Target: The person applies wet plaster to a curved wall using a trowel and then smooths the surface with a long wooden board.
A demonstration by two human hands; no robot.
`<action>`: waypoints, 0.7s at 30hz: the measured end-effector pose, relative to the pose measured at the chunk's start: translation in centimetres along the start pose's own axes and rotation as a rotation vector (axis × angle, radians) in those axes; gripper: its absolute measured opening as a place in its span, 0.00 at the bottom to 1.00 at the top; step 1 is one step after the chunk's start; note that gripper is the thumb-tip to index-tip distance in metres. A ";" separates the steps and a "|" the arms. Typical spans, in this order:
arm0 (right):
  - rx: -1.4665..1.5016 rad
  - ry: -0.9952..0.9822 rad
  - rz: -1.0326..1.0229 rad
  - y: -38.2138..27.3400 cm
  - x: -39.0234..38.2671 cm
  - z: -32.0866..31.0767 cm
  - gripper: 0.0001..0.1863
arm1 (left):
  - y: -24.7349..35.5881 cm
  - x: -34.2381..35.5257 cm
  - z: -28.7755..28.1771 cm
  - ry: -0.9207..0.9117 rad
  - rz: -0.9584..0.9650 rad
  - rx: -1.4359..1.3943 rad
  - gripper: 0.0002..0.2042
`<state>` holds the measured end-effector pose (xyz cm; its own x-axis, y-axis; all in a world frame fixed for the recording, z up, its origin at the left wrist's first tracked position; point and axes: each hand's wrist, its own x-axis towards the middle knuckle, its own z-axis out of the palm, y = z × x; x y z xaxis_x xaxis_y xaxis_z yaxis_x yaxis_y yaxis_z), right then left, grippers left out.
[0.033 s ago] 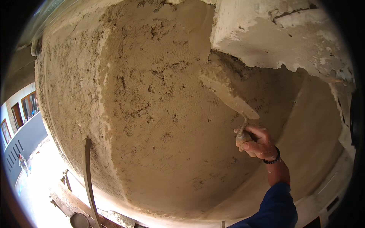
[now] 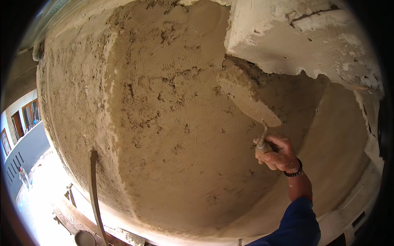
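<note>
My right hand (image 2: 279,154) is closed round the handle of a trowel (image 2: 251,101). The trowel's mortar-smeared blade points up and to the left, and wet mortar (image 2: 236,76) clings along its far end and upper edge. That end lies against or close to the rough plaster wall (image 2: 176,123), just below a pale jutting block (image 2: 287,45); whether it touches I cannot tell. Pits and dark cracks mark the wall to the left of the blade, while the surface at lower right looks smoother. My left hand is out of the picture.
A curved wooden strip (image 2: 95,192) leans against the wall at lower left. Below it are planks (image 2: 78,215) and a round bucket (image 2: 85,238). Far off at left a person (image 2: 24,177) stands by a grey wall (image 2: 30,151). The jutting block has a ragged lower edge.
The trowel blade has turned slightly, so more of its flat face shows. My right hand stays in nearly the same place, still gripping the handle.
</note>
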<state>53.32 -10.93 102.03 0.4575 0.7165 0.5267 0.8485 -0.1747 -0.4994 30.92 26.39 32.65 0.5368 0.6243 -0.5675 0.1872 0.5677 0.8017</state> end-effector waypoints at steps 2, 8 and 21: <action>0.229 -0.006 -0.020 0.1 0.0 -1.0 0.25 | -0.3 -0.4 0.5 0.006 -0.008 -0.002 0.25; 0.399 0.210 0.120 5.3 4.8 -4.3 0.23 | -2.0 -1.2 1.7 0.001 -0.068 0.004 0.25; 0.457 0.270 0.254 4.6 0.3 -6.0 0.23 | -4.1 -2.5 0.8 0.036 -0.089 -0.018 0.24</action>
<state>58.99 -15.62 104.01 0.7341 0.4819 0.4785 0.5304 0.0331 -0.8471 29.51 22.07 30.90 0.4885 0.5902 -0.6427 0.2179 0.6307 0.7448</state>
